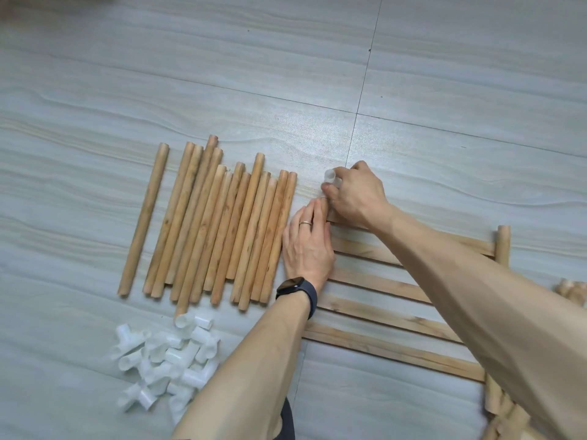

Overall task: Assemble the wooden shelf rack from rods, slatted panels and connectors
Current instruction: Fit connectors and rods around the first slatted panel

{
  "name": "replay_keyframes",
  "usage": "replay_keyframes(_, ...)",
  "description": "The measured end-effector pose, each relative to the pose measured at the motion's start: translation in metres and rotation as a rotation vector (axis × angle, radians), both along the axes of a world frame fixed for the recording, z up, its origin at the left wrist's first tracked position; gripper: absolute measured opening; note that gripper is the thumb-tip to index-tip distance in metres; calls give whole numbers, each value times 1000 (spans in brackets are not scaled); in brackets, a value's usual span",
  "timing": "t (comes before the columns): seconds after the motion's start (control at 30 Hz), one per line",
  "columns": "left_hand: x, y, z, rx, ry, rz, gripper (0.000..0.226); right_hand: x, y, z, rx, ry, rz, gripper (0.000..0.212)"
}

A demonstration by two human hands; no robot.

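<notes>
Left hand [306, 246] flat, palm down; right hand [352, 195] pinching connector [330, 176] (fingers curled).

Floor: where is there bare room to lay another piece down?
The widest bare floor lies beyond the far ends of the rods and the panel. More lies left of the lone rod. It is crowded from the rods across to the panel, and at the connectors.

Bright, even light; soft shadows
</notes>
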State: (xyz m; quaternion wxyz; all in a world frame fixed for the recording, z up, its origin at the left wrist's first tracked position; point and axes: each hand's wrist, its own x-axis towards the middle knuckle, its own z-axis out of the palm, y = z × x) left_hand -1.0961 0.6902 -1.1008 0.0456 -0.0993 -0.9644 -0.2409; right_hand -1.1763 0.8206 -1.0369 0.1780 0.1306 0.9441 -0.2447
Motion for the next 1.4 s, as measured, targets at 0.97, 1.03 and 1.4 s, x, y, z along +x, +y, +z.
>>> replay_keyframes(0.97, -1, -4, -1, -35, -14, -22, 49, 15, 21, -12, -312, 58, -61, 38)
replay_keyframes(1.03, 1, -3, -1, -29, -5, -17, 48, 17, 22, -16, -240, 82, -12, 39)
replay_keyframes(1.4, 4, -4, 2, -35, -19, -31, 49, 31, 23, -7, -60, 178, 100, 51)
